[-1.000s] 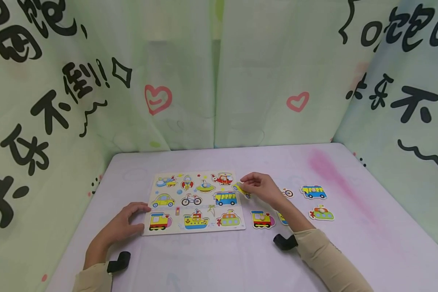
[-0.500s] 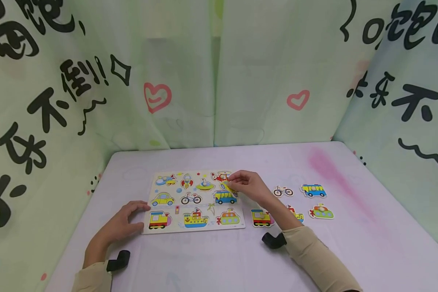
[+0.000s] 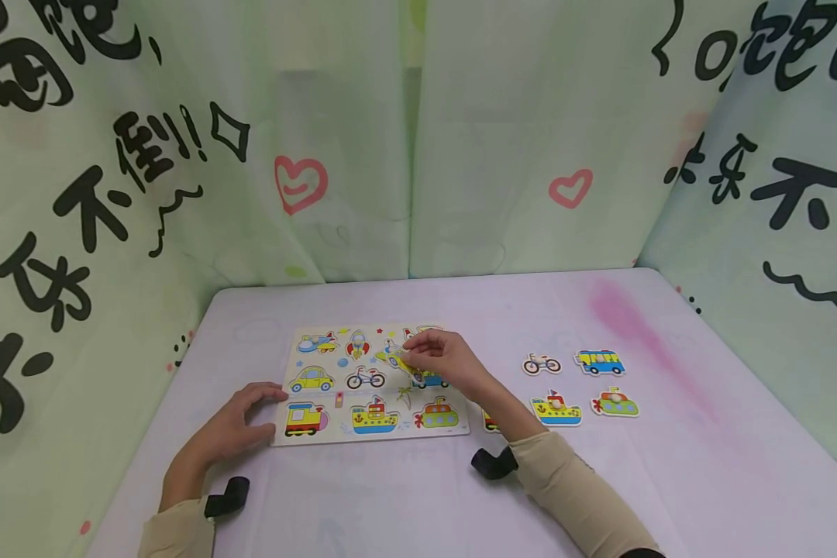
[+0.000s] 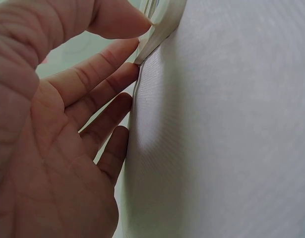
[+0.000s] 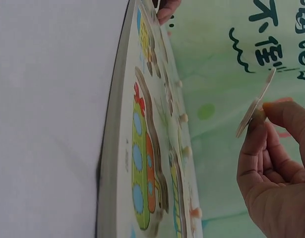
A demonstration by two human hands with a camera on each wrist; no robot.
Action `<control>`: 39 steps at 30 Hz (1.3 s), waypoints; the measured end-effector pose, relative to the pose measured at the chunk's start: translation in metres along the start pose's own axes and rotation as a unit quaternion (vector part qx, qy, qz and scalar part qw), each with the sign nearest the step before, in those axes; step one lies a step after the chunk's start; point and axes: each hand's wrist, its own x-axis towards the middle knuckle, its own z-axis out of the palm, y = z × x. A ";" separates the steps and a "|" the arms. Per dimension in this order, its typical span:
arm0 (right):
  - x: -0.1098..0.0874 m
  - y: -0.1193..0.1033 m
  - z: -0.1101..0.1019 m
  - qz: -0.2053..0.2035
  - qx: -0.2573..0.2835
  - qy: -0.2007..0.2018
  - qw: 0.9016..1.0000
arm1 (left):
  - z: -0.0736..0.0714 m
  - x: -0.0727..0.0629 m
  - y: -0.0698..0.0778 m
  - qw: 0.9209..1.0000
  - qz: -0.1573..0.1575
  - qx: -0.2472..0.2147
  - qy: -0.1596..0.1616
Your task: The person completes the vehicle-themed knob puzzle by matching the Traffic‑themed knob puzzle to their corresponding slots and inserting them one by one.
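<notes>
My right hand (image 3: 448, 361) pinches a yellow car puzzle piece (image 5: 266, 89) between thumb and fingers. It holds the piece tilted above the right half of the puzzle board (image 3: 406, 435), overlapping the printed bus there. Seen from the right wrist, the piece is edge-on and raised off the board. My left hand (image 3: 240, 422) rests at the board's left edge, thumb and fingers spread, fingertips touching the side. In the left wrist view its fingers (image 4: 100, 67) are nearly straight along the board's corner. My right fingers partly hide the helicopter at the top right.
Right of the board lie loose pieces: a bicycle (image 3: 542, 364), a bus (image 3: 600, 362), a ship (image 3: 556, 411) and a submarine (image 3: 615, 402). A train piece (image 3: 490, 423) is mostly behind my right forearm. Small pegs (image 5: 184, 118) stand up from the board. A printed curtain (image 3: 363, 232) encloses the table.
My right hand has carried the yellow car piece leftward, from beside the board's right edge to over the board, uncovering the bicycle and ship pieces. My left hand has stayed in place.
</notes>
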 end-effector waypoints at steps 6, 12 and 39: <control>0.004 -0.003 0.015 -0.002 0.019 -0.013 1.000 | 0.000 0.000 0.001 1.000 -0.002 0.001 0.001; 0.007 -0.007 0.027 0.004 0.025 -0.019 0.999 | 0.000 0.000 0.001 1.000 0.001 -0.005 0.003; 0.036 -0.014 0.089 -0.007 0.016 -0.074 0.997 | -0.001 -0.001 0.001 1.000 -0.009 -0.016 -0.004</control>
